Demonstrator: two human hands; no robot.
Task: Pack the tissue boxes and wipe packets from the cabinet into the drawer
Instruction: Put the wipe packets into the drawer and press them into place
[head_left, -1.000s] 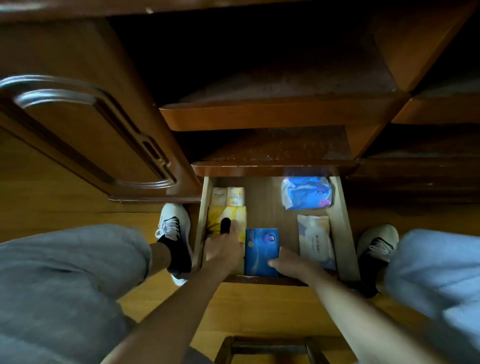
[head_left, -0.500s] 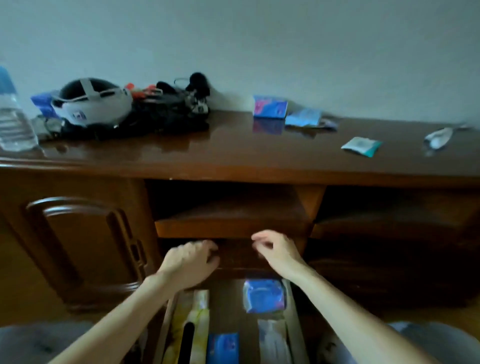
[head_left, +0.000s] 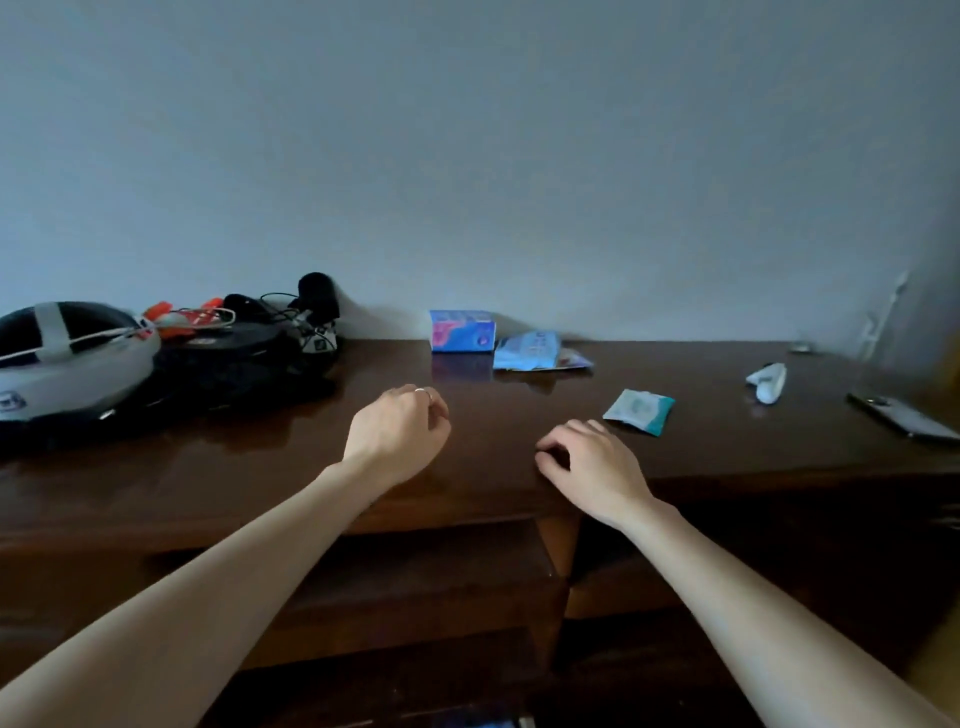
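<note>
On the dark wooden cabinet top (head_left: 727, 441) a blue and pink tissue box (head_left: 462, 331) stands against the wall. A light blue wipe packet (head_left: 530, 351) lies just right of it. A small teal and white wipe packet (head_left: 639, 411) lies nearer the front. My left hand (head_left: 396, 435) hovers over the cabinet top in front of the tissue box, fingers loosely curled, holding nothing. My right hand (head_left: 592, 467) hangs over the front edge, just left of the small packet, fingers curled and empty. The drawer is almost out of view below.
A white and black headset (head_left: 67, 364) and a pile of dark gear with cables (head_left: 249, 348) fill the cabinet's left end. A white object (head_left: 768, 382) and a flat dark phone (head_left: 904, 417) lie at the right. Open shelves (head_left: 415, 587) sit under the top.
The view has swung up from the open drawer to the cabinet top. Both hands left the drawer and rose, empty, to the top's front edge.
</note>
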